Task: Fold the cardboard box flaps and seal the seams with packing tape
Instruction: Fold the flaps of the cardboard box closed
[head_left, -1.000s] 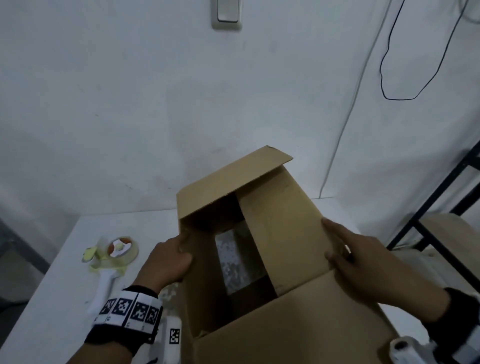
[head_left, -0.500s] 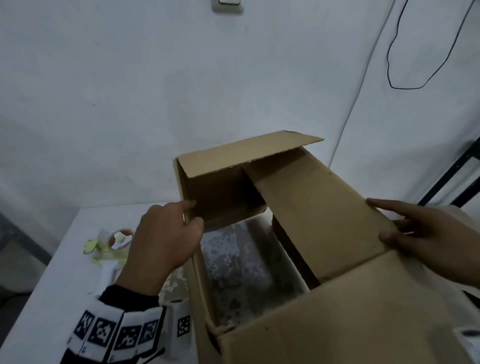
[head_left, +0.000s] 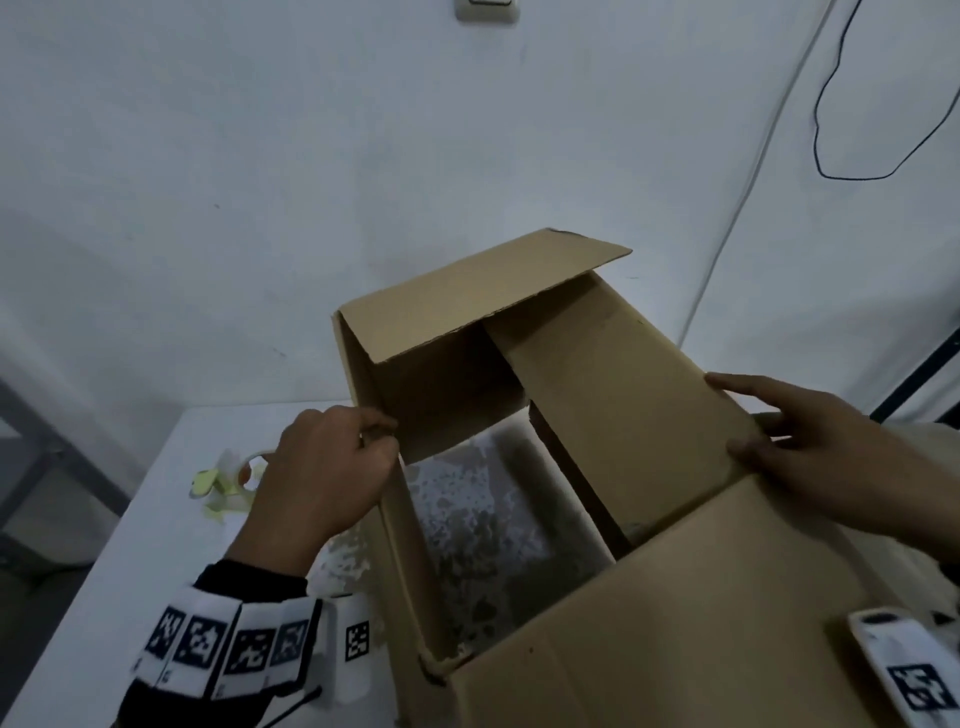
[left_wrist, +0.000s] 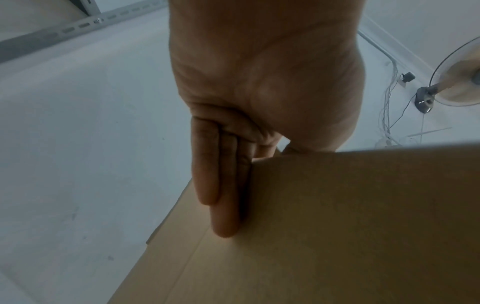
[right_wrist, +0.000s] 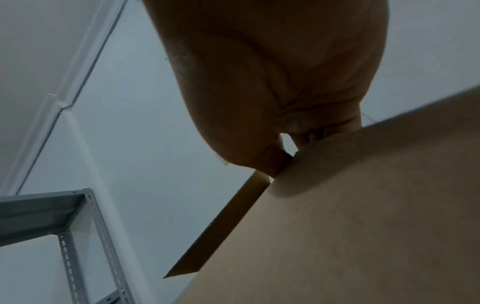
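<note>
A brown cardboard box (head_left: 675, 623) stands on the white table (head_left: 130, 571), top open; a mottled surface shows through its inside. Its far flap (head_left: 467, 296) tilts inward. The right flap (head_left: 623, 415) lies folded over the opening. My left hand (head_left: 332, 467) holds the box's left edge. In the left wrist view its fingers (left_wrist: 223, 195) lie straight on the outside of the box (left_wrist: 337, 226) and the thumb goes behind the cardboard. My right hand (head_left: 810, 457) presses on the right flap with straight fingers. The tape dispenser (head_left: 223, 483) lies left, partly behind my left hand.
A white wall stands close behind the table. A dark metal frame (head_left: 914, 374) stands at the right, and a grey shelf frame (right_wrist: 72, 226) shows in the right wrist view. A fan (left_wrist: 457, 82) and cables show in the left wrist view.
The box now fills more of the view and the right flap lies flatter. My left hand has closed its thumb and fingers on the left edge. My right hand stays on the right flap.
</note>
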